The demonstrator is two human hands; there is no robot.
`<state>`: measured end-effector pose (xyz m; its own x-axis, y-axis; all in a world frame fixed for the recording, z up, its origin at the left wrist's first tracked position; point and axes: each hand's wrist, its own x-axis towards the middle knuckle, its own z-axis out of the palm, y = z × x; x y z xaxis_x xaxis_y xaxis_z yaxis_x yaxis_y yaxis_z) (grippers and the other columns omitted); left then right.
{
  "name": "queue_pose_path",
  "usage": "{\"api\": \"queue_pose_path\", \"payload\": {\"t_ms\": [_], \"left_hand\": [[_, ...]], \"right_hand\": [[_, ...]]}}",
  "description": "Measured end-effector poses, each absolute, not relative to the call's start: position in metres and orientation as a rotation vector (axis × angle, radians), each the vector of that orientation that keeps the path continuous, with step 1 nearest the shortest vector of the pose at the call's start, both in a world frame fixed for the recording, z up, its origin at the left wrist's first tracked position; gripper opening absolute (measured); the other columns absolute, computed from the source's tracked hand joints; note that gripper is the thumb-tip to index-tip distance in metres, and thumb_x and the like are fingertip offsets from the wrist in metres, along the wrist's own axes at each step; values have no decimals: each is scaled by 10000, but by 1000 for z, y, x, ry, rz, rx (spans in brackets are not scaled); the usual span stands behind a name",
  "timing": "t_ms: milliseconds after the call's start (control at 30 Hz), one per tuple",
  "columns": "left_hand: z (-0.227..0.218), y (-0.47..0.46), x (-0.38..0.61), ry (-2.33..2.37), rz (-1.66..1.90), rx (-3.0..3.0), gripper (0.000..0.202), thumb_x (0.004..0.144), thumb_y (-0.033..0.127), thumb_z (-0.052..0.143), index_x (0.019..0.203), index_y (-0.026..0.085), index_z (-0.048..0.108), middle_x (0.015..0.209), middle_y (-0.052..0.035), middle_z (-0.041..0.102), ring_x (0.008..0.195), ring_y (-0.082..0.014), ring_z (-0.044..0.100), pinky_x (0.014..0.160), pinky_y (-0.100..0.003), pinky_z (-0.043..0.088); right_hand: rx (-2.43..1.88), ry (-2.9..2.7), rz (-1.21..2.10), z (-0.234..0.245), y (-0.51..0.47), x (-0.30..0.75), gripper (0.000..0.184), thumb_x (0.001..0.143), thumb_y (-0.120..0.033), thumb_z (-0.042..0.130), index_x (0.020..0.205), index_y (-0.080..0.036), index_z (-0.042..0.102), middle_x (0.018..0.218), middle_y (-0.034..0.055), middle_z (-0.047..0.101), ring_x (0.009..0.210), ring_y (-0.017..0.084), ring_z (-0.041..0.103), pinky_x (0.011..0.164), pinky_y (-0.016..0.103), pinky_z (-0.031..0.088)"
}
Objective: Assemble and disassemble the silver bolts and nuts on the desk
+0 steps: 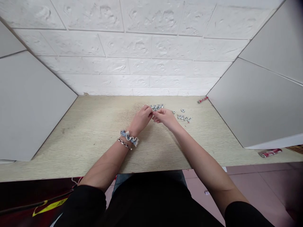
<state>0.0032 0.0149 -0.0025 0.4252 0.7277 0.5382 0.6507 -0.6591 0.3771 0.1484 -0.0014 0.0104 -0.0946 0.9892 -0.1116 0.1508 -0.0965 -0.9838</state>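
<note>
My left hand (143, 117) and my right hand (165, 117) meet fingertip to fingertip just above the table. Both are closed in a pinch, and whatever sits between the fingers is hidden or too small to name. Right behind them stands a cluster of shiny metal bolts (158, 107), partly covered by my fingers. To the right of my right hand lies a row of several bolts (184, 118). A round metal washer or nut (182, 110) rests above that row, and a small metal piece (174, 112) lies beside my right hand.
The pale wooden tabletop (94, 135) ends at a white brick-patterned wall (139, 66). Grey panels stand at the left (33, 104) and right (251, 101). One red cylinder (202, 100) lies at the back right corner, another red cylinder (270, 153) near the front right edge.
</note>
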Motion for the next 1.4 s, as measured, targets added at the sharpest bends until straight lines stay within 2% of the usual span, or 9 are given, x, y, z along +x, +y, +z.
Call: {"api": "queue_pose_path", "payload": {"t_ms": [100,267,467,567,700,800,900,1200,1400], "left_hand": [[-1,14,4,1253,1027,2513,90,788,107,533,717,163,536,759,-19,503,695,-132,491,634,-244,405],[1,13,5,1274,1051,2477,103,756,73,554,698,158,545,703,-7,505,662,-128,484,621,-243,401],[-2,16,6,1292,1091,2438,124,768,146,579,654,165,534,669,-6,522,662,-132,489,628,-248,406],[-2,16,5,1309,1098,2428,109,755,114,572,664,165,539,672,-4,525,668,-134,493,639,-254,406],[-1,15,5,1296,1113,2422,95,750,89,553,697,167,540,706,-5,527,686,-134,493,654,-255,409],[-1,14,5,1236,1129,2463,100,763,82,532,708,165,529,747,-14,526,707,-132,493,663,-251,412],[-2,13,6,1159,1121,2538,106,796,91,496,723,163,522,800,-33,529,740,-137,500,677,-256,417],[-6,16,3,1165,1064,2584,110,841,126,447,771,167,520,865,-46,516,781,-140,513,699,-262,431],[-4,14,3,1255,1067,2539,107,818,123,486,724,168,512,818,-36,509,741,-141,495,665,-256,414]], "right_hand": [[-1333,-1417,1092,9,-3,148,148,658,-247,640,748,-169,552,669,13,647,639,140,605,594,254,466],[-1287,-1625,853,6,-3,149,118,664,-163,551,768,-196,596,726,-15,634,683,132,585,670,276,451],[-1183,-1679,744,2,2,151,183,637,-93,444,558,-192,575,798,8,601,836,142,552,784,285,424],[-1229,-1548,777,2,3,151,158,628,-101,404,586,-189,528,777,1,582,766,131,538,732,275,430],[-1381,-1423,953,5,3,152,114,704,-194,397,629,-199,483,622,-18,530,568,119,486,509,227,378],[-1419,-1513,1149,7,2,153,384,829,-400,343,525,-191,449,487,-8,475,454,105,449,450,227,345],[-1392,-1551,1240,7,0,150,567,863,-558,253,462,-190,414,404,-6,412,393,91,406,437,229,340],[-1402,-1494,1195,5,2,150,380,812,-487,463,599,-175,506,541,-1,545,441,81,456,439,216,356],[-1431,-1519,1013,4,1,151,245,700,-413,599,694,-169,582,668,12,633,579,116,553,542,235,427]]}}
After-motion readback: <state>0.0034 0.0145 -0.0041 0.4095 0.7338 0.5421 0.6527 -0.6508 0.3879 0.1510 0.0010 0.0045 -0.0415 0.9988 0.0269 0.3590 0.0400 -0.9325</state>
